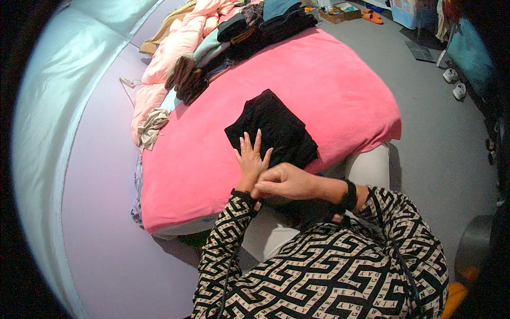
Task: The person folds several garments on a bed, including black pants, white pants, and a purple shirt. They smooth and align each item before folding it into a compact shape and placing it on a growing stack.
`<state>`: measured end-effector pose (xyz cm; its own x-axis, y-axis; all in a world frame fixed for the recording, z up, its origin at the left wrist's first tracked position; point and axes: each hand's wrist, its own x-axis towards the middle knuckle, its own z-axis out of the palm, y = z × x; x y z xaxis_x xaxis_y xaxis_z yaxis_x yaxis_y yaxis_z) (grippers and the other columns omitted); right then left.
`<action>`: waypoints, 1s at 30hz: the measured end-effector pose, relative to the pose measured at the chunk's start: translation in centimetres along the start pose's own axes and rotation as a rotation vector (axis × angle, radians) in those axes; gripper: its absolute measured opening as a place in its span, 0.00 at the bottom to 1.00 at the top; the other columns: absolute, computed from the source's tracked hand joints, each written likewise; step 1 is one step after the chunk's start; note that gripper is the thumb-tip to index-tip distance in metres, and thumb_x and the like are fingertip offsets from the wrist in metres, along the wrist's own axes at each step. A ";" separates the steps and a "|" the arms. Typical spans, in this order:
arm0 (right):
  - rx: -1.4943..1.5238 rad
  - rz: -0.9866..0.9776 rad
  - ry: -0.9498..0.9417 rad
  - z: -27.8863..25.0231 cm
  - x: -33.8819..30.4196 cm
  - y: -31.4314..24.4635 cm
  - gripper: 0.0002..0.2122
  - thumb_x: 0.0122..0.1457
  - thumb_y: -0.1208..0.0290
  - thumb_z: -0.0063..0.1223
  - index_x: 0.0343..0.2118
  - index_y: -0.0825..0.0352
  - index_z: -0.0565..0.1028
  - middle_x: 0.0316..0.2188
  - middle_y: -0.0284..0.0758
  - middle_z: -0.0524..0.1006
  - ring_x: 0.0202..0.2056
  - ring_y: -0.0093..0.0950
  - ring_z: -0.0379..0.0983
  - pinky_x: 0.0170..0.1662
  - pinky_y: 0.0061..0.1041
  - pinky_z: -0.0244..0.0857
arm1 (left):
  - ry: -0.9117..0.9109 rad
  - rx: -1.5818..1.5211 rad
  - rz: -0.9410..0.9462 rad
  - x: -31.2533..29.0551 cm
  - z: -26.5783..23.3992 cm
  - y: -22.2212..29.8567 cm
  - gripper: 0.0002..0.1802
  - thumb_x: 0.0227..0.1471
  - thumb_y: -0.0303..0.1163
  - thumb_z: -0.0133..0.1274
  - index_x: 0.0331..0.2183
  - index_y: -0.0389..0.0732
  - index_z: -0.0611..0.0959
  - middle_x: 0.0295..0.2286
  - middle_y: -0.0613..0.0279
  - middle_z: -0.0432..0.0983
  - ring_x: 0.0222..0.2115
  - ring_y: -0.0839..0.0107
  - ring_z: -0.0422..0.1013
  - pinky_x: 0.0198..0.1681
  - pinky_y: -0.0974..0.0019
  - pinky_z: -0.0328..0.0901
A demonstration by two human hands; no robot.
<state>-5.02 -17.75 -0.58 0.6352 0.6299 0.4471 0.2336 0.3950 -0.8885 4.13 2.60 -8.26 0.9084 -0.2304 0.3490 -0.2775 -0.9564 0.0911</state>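
A folded black garment (276, 127) lies on the pink bed cover (340, 80), near the bed's front edge. My left hand (252, 160) is open with its fingers spread, and its fingertips overlap the garment's near left edge. I cannot tell whether they press on the cloth. Closed at my left wrist, beside the patterned sleeve's black cuff (243, 196), is my right hand (284, 179). What its curled fingers hold, if anything, is hidden. A black band (349, 194) circles my right forearm.
Piled clothes (247, 29) and a pink quilt (164, 64) line the bed's far left side. A crumpled beige cloth (153, 127) sits at the left edge. White shoes (455, 84), orange slippers (372, 16) and a cardboard box (340, 13) stand on the grey floor.
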 end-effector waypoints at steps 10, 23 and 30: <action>-0.618 -0.072 0.254 -9.8 3.5 3.9 0.09 0.60 0.71 0.56 0.38 0.70 0.80 0.38 0.44 0.81 0.40 0.35 0.80 0.43 0.31 0.72 | -0.038 0.013 0.015 0.4 -0.4 -0.3 0.35 0.61 0.56 0.44 0.64 0.50 0.64 0.65 0.46 0.52 0.66 0.47 0.48 0.65 0.31 0.38; -0.527 0.158 0.527 -10.9 -4.3 2.4 0.08 0.66 0.72 0.49 0.40 0.71 0.75 0.33 0.35 0.80 0.35 0.23 0.79 0.40 0.22 0.73 | 0.015 -0.476 0.120 1.0 -4.5 6.9 0.29 0.44 0.29 0.59 0.51 0.42 0.73 0.62 0.44 0.59 0.65 0.42 0.52 0.66 0.37 0.43; -0.332 0.455 0.405 -9.8 -2.4 1.4 0.18 0.66 0.66 0.52 0.52 0.75 0.70 0.41 0.42 0.79 0.36 0.28 0.79 0.40 0.24 0.74 | 0.040 -1.258 -0.109 1.4 -2.3 4.6 0.06 0.58 0.21 0.50 0.40 0.38 0.76 0.40 0.65 0.76 0.47 0.75 0.68 0.53 0.71 0.61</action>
<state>1.02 -25.23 -3.93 0.9330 0.3599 0.0062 0.0512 -0.1157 -0.9920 3.39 -1.70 -5.18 0.9413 -0.1351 0.3094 -0.3267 -0.1333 0.9357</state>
